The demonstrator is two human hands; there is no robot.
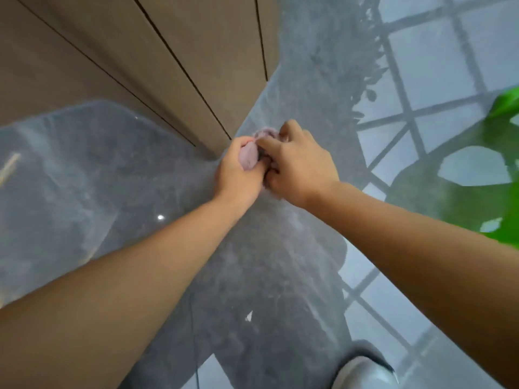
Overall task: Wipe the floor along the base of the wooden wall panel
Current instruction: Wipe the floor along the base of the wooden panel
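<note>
Hands together at the foot of the wooden panel (174, 66): left hand (238, 172) and right hand (300, 167) both clenched on a bunched pale purple cloth (248, 157), held over the glossy grey floor (266, 262) beside the panel corner.

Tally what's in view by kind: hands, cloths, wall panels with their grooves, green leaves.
Hands: 2, left hand and right hand
Cloths: 1, pinkish cloth
Wooden wall panel grooves: 3
Green leaves: cannot tell, blurred
Total counted: 6
</note>
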